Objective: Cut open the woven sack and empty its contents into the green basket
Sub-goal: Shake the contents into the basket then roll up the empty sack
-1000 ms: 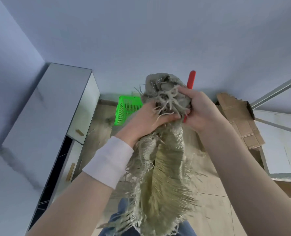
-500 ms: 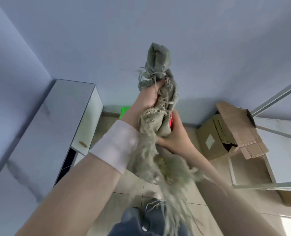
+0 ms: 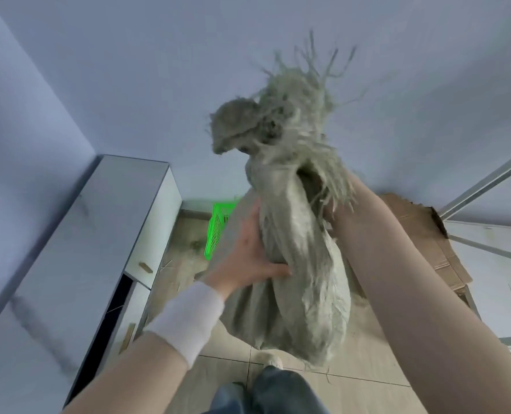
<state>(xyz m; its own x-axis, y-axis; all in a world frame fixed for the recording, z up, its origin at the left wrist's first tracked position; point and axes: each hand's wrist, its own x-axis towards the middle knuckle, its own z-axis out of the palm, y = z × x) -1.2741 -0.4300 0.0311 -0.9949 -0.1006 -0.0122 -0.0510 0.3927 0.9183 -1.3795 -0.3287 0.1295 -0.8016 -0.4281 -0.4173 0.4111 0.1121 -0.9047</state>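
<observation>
Woven sack [image 3: 302,264] was noted held aloft at the centre of the frame, its frayed, shredded end flung up toward the upper centre and its fuller end hanging low at the centre. Left hand [image 3: 248,252], with a white wristband [image 3: 188,321] below it, was laid flat against the sack's left side, fingers straight and close together on the fabric, thumb spread out beneath. Right hand [image 3: 333,212] was mostly hidden behind the loose fibres just right of the sack's neck; whether its fingers were gripping the weave could not be told. Green basket [image 3: 217,231] was seen on the floor at centre left, beyond the sack and partly covered by it, near the grey cabinet [image 3: 122,234]; a cardboard box [image 3: 418,243] was noted at the right. No cutting tool could be seen. The weave was judged to be already breached, given the heavy fraying. Nothing was seen falling out and the basket's inside was barely visible, so emptying was judged not yet done. The bulge low in the sack was taken to mean contents remained. Left to do: carry to the basket, tip out.
</observation>
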